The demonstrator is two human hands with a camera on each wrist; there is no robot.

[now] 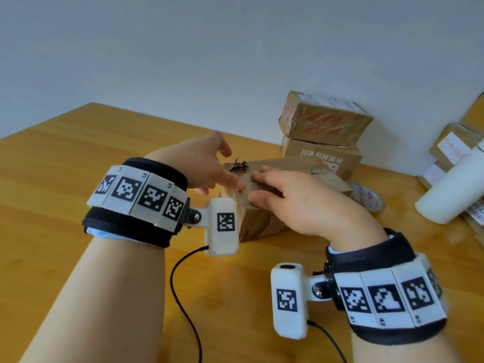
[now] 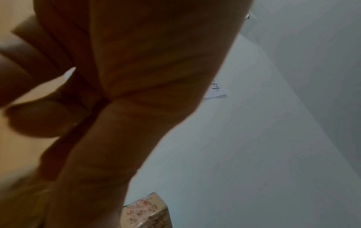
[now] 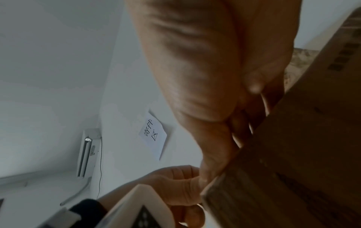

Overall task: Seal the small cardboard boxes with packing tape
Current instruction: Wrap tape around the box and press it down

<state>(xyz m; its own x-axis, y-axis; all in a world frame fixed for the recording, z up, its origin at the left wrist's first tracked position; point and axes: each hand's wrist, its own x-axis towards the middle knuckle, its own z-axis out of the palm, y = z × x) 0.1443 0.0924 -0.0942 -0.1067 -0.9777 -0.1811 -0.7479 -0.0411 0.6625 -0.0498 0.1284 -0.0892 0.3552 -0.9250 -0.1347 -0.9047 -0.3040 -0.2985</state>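
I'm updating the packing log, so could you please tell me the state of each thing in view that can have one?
Small box: closed, glossy tape over its top, resting on the table.
Left hand: fingers relaxed, touching the box's top.
Right hand: fingers flat, pressing on the box's top.
Tape roll: lying flat behind the right hand.
Stacked boxes: closed, taped, upper one tilted.

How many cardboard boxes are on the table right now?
At least 5: one under both hands, two stacked behind it, and at least two cut off at the right edge; more may be hidden.
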